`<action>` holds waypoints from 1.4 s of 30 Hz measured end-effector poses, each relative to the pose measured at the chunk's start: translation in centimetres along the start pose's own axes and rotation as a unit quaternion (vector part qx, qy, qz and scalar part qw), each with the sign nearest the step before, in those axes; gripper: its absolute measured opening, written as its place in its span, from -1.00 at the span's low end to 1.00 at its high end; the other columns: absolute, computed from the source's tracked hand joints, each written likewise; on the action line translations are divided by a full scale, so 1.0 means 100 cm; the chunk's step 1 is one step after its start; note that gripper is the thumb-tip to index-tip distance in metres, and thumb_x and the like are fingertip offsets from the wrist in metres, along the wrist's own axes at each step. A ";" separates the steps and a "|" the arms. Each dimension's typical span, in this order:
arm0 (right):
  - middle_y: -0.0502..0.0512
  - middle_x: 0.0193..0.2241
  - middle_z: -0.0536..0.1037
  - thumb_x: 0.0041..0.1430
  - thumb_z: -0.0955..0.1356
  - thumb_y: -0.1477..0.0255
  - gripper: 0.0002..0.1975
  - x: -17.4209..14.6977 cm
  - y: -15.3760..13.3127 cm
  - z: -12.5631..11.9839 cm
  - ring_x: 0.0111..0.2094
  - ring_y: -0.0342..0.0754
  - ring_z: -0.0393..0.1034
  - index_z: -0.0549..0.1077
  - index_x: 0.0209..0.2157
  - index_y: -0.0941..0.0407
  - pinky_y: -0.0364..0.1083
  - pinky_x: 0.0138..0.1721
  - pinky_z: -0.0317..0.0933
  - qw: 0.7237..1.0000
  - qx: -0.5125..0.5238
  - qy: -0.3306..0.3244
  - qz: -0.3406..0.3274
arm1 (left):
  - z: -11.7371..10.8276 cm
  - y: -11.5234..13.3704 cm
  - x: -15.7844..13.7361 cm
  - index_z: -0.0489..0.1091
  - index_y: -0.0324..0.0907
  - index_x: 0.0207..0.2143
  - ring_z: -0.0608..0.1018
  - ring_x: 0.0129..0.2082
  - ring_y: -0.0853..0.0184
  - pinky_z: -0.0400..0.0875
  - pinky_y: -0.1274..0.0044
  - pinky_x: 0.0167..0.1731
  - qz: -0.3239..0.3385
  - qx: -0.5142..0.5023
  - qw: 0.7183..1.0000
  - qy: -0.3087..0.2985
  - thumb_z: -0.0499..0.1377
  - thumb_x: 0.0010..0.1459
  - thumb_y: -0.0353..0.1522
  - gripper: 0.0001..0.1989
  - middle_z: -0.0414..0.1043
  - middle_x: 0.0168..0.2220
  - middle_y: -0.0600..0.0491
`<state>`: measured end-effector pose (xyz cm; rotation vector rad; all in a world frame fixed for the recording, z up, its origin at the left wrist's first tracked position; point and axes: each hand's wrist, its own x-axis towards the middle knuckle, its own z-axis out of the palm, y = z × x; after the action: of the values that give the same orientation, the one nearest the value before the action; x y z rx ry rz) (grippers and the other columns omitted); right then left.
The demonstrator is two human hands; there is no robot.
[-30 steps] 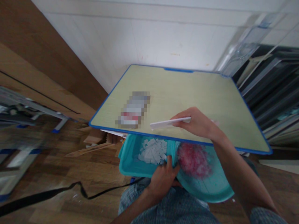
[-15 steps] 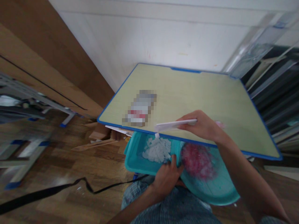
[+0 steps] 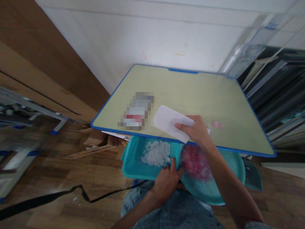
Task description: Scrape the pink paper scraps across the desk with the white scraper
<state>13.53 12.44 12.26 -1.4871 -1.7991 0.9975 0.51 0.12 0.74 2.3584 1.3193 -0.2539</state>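
Observation:
My right hand (image 3: 196, 128) is closed on a flat white card (image 3: 170, 122) with rounded corners, thumb on top, held over the front edge of the table. A small white bit shows just behind that hand. My left hand (image 3: 166, 178) grips the rim where a teal rectangular tray (image 3: 133, 171) and a round teal basin (image 3: 221, 199) meet on my lap, index finger reaching over the tray's edge. White square pieces (image 3: 156, 154) lie heaped in the tray. Clear-and-pink plastic-looking bits (image 3: 195, 163), blurred, lie in the basin, partly behind my right forearm.
A pale yellow table (image 3: 190, 92) with a blue edge stands against the white wall. On it lie a blurred-out grey and red object (image 3: 138, 111) and a small pink piece (image 3: 218, 124). A black strap (image 3: 59, 194) crosses the wooden floor; cardboard scraps (image 3: 95, 148) lie beside the table.
My right hand has turned the card from edge-on to face-up. A small white piece below the card, above the tray, is no longer there. My left hand keeps its hold.

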 end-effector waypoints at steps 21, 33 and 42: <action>0.06 -0.61 0.45 -0.18 0.50 0.32 -0.77 -0.062 0.048 -0.120 -0.58 -0.14 0.20 0.56 -0.49 0.20 -0.11 -0.57 0.07 0.953 -0.008 0.277 0.118 | 0.001 -0.005 0.001 0.27 0.00 0.11 0.56 -0.21 0.10 0.50 0.33 -0.28 -0.015 -0.003 1.000 -0.019 0.29 0.01 -0.15 -0.40 0.18 0.14 -0.23; 0.06 -0.71 0.36 -0.06 0.38 0.28 -0.75 -0.079 0.037 -0.147 -0.63 -0.14 0.16 0.47 -0.68 0.12 -0.14 -0.63 -0.01 0.977 -0.188 0.077 0.069 | 0.001 -0.007 0.000 0.23 -0.01 0.16 0.58 -0.19 0.07 0.51 0.32 -0.27 -0.009 0.020 1.000 -0.022 0.27 0.03 -0.14 -0.37 0.11 0.19 -0.31; 0.05 -0.70 0.36 -0.06 0.34 0.20 -0.67 -0.078 0.048 -0.143 -0.61 -0.13 0.18 0.47 -0.67 0.17 -0.17 -0.63 0.02 0.977 -0.191 0.068 0.064 | 0.004 -0.007 0.000 0.26 0.01 0.15 0.58 -0.19 0.07 0.53 0.30 -0.26 -0.023 0.016 0.999 -0.034 0.28 0.02 -0.14 -0.37 0.11 0.21 -0.31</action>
<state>29.40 7.75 16.09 -1.8740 -1.8866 0.6090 -0.07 0.28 0.14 2.3257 1.3491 -0.3676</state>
